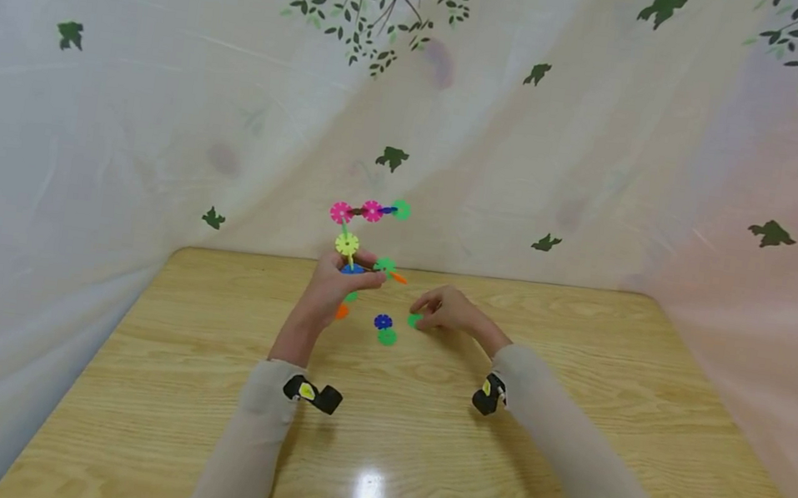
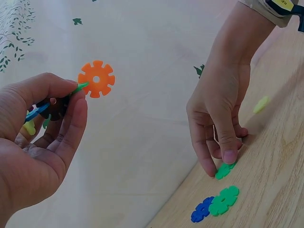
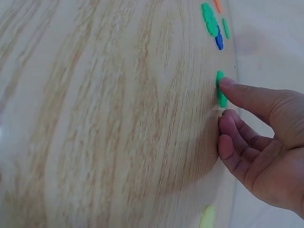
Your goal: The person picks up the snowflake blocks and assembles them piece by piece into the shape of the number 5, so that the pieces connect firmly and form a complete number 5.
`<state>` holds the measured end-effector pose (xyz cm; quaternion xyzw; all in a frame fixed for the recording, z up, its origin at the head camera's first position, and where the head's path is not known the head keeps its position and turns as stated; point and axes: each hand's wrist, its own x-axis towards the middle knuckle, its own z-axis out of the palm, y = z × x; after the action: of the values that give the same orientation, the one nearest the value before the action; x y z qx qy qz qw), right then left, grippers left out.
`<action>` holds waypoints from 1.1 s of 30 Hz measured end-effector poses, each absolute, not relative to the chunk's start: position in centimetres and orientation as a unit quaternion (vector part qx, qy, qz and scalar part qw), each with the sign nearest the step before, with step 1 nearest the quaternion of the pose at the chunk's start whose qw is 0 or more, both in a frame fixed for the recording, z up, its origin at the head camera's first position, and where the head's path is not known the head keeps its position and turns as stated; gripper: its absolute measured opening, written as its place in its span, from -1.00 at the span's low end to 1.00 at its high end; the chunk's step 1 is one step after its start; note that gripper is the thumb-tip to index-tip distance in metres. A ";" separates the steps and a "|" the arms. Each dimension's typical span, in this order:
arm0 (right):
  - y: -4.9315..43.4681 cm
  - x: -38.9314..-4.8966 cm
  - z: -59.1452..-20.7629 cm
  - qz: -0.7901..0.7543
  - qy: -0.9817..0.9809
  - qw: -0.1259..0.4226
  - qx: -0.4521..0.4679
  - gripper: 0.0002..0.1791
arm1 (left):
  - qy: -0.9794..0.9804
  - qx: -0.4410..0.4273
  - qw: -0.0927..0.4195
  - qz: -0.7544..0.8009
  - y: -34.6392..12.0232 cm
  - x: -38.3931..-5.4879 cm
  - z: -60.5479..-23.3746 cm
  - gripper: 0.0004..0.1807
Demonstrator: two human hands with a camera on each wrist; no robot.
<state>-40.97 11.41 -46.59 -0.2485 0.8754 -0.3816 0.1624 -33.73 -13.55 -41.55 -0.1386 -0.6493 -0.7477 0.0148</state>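
The left hand (image 1: 330, 287) grips a chain of notched discs (image 1: 347, 244) above the far part of the wooden table (image 1: 194, 424), thumb and fingers pinched round its middle; pink discs (image 1: 341, 213) stand out at the top, and an orange disc (image 2: 96, 79) sticks out beyond the fingers. To the right, the right hand (image 1: 450, 310) has thumb and forefinger about a lone green disc (image 1: 413, 319) down at the table, its other fingers curled; a blue disc (image 1: 383, 322) lies just left of it, overlapped on the near side by a second green disc (image 1: 387, 337), though I cannot tell whether they are joined; a pale yellow disc (image 2: 261, 104) lies farther right. They look like light, stiff, smooth plastic; I'd judge the rim the best hold, fingertips on both faces, and the chain's joints its fragile spots, so better held close to a joint.
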 end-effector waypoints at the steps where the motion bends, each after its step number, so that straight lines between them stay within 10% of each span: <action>1: 11.4 -41.0 -46.6 -0.380 0.876 0.163 -0.250 -0.71 | -0.650 -0.141 0.017 -0.747 -13.6 -33.7 -41.6 -0.82; 33: 11.5 -39.1 -46.8 -0.411 0.866 0.148 -0.244 -0.73 | -0.613 -0.143 0.012 -0.777 -13.2 -33.8 -41.3 -0.92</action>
<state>-39.11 11.46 -46.77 -0.2435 0.8661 -0.4106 0.1480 -33.79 -13.19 -41.31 -0.1435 -0.6126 -0.7772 0.0119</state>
